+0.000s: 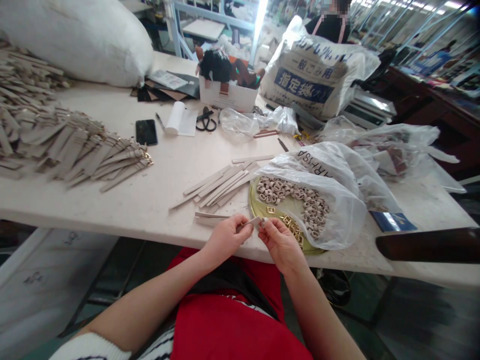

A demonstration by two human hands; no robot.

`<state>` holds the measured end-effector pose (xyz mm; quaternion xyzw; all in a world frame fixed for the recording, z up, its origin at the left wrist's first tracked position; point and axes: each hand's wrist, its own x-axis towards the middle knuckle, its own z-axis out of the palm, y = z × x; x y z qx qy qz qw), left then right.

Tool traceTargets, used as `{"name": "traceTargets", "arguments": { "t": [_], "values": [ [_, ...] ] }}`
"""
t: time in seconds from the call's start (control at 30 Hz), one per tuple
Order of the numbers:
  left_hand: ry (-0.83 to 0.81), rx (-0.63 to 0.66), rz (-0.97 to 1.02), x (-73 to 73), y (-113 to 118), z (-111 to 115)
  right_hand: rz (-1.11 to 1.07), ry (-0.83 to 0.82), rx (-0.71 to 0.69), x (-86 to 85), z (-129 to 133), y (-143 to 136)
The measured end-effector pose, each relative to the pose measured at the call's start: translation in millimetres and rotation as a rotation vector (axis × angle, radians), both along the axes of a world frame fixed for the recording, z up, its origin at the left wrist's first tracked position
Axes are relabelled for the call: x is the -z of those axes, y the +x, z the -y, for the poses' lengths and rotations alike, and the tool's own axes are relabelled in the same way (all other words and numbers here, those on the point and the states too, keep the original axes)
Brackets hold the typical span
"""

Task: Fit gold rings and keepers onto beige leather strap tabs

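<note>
My left hand (233, 233) is closed on a beige strap (255, 221), whose end points toward my other hand. A glint of gold shows at those fingers. Just right of the strap's tip, my right hand (279, 241) pinches a small beige loop (262, 220), partly covered by the fingertips. Behind my hands stands a yellow-green tray (255, 200) holding many small beige loops (317, 212) and gold buckles (293, 227). A clear plastic bag (337, 210) covers part of it. Loose beige strips (221, 185) lie left of the tray.
A large heap of buckled straps (82, 145) covers the table's left side. Farther back are a phone (146, 132), black scissors (206, 120), a white box (228, 95) and a printed sack (303, 75). A dark brown bar (427, 245) juts in at right. A person (330, 25) is in the background.
</note>
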<state>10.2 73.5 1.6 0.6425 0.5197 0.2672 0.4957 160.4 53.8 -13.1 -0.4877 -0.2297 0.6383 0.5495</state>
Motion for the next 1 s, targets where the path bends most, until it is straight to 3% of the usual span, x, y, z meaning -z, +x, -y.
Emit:
{"name": "traceTargets", "arguments": {
  "t": [0.1, 0.23, 0.5, 0.63, 0.8, 1.0],
  "values": [
    [-0.078, 0.043, 0.033, 1.2, -2, 2, 0.171, 0.078, 0.019, 1.6, 2, 2],
    [-0.145, 0.069, 0.073, 1.9, -2, 4, 0.263, 0.052, -0.074, 3.8, 5, 5],
    [-0.011, -0.006, 0.135, 2.8, 4, 10, -0.037, 0.035, 0.016, 6.5, 13, -17],
    [-0.023, 0.062, 0.160, 5.9, 0, 12, 0.057, 0.033, 0.015, 8.5, 17, -18],
    [-0.069, 0.085, 0.257, 8.1, -6, 11, 0.198, 0.090, -0.136, 5.1, 20, -15],
    [-0.128, 0.153, 0.228, 1.4, -12, 12, 0.047, 0.130, -0.154, -2.7, 23, -16]
  ]
}}
